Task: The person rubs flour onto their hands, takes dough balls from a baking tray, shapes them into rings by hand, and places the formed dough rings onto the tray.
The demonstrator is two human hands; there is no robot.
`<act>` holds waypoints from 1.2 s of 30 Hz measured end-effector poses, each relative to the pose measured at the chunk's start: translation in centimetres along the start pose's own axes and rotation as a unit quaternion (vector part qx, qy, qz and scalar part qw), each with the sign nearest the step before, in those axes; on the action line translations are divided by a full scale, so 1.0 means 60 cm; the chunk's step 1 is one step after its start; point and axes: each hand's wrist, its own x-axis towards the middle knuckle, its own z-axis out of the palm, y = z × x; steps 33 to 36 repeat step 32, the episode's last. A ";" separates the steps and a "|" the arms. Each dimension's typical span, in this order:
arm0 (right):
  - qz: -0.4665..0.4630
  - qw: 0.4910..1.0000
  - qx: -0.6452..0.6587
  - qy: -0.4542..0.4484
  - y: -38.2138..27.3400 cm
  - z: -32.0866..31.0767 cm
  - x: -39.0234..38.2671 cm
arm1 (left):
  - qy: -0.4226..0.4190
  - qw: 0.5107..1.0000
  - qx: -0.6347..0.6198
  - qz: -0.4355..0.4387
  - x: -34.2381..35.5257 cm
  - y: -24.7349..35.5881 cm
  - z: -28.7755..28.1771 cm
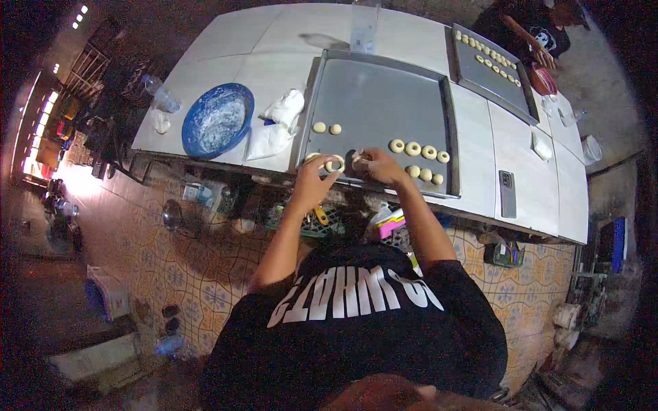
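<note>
A large metal tray [380, 89] lies before me on the table. At its near left edge, my left hand [315, 179] curls finger and thumb around a pale dough ring [335, 164]. My right hand [381, 168] is just to the right, with its fingers pinched together; what they hold, if anything, is too small to make out. A small dark spot shows beside those fingertips. Two round dough pieces [327, 128] sit beyond my left hand. Right of my right hand are a row of dough rings [419, 150] and a row of dough balls [425, 174].
Left of the tray stand a blue basin [218, 120] with white flour and white plastic bags [274, 127]. A clear container [364, 27] is behind it. On the right are a phone [507, 194] and a second tray [495, 89] of dough pieces, near another person [528, 34].
</note>
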 end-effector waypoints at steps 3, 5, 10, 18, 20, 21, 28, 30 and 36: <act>-0.016 0.999 -0.014 -0.043 -0.016 0.002 0.008 | 0.006 1.000 -0.004 0.015 -0.003 -0.001 -0.001; -0.096 0.993 -0.068 -0.033 -0.040 -0.005 -0.004 | 0.005 1.000 0.007 0.003 -0.004 -0.003 -0.001; -0.067 0.957 -0.280 0.030 -0.114 -0.013 -0.040 | -0.016 0.999 -0.006 -0.030 -0.005 -0.007 -0.004; -0.082 0.943 -0.318 0.055 -0.115 0.015 -0.047 | -0.017 0.999 -0.027 -0.011 -0.005 0.002 -0.003; -0.047 0.951 -0.306 0.023 -0.109 0.010 -0.038 | -0.014 0.999 -0.036 -0.010 -0.004 0.002 -0.004; -0.057 0.951 -0.304 -0.002 -0.105 0.007 -0.032 | -0.014 0.999 -0.040 -0.013 -0.004 0.001 -0.004; -0.118 0.941 -0.316 0.025 -0.085 0.014 -0.030 | -0.031 0.999 -0.009 -0.032 -0.003 -0.001 -0.006; -0.096 0.940 -0.326 0.015 -0.094 0.019 -0.029 | -0.063 0.996 -0.010 -0.057 0.001 -0.003 -0.008; -0.019 0.924 -0.378 -0.051 -0.114 0.007 -0.018 | -0.046 0.998 -0.015 -0.048 -0.001 -0.006 -0.007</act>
